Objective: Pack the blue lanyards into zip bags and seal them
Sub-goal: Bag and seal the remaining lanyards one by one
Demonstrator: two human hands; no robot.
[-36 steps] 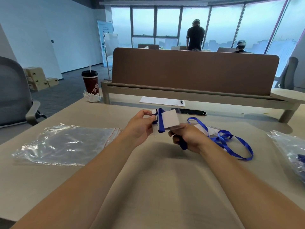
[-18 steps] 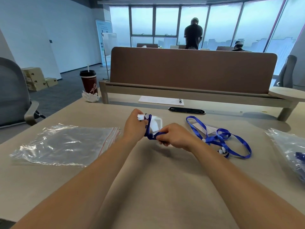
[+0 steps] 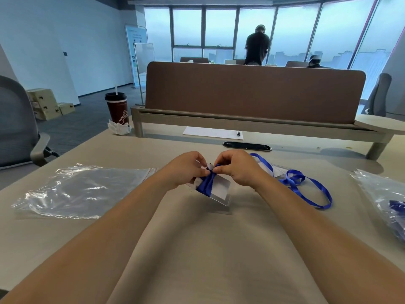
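at the centre of the frame your left hand (image 3: 186,170) and right hand (image 3: 238,170) meet just above the tabletop (image 3: 219,260). both grips are closed down to a pinch: thumb and fingertips of each hand nip the top of the blue lanyard (image 3: 207,183), whose ribbon is bunched round a clear badge holder (image 3: 221,189) with a white card inside. the holder hangs tilted below your fingers, its lower corner close to the tabletop; whether it touches cannot be told. right of centre a second lanyard (image 3: 311,189) lies loose on the tabletop in open loops, its far end just beside your right hand. a flat zip bag (image 3: 83,189) with a red seal strip lies at the left of the frame, well apart from your hands. at the right edge another bag (image 3: 381,194) shows something blue inside. in the upper left a lidded cup (image 3: 117,108) stands beside a crumpled napkin (image 3: 119,128)
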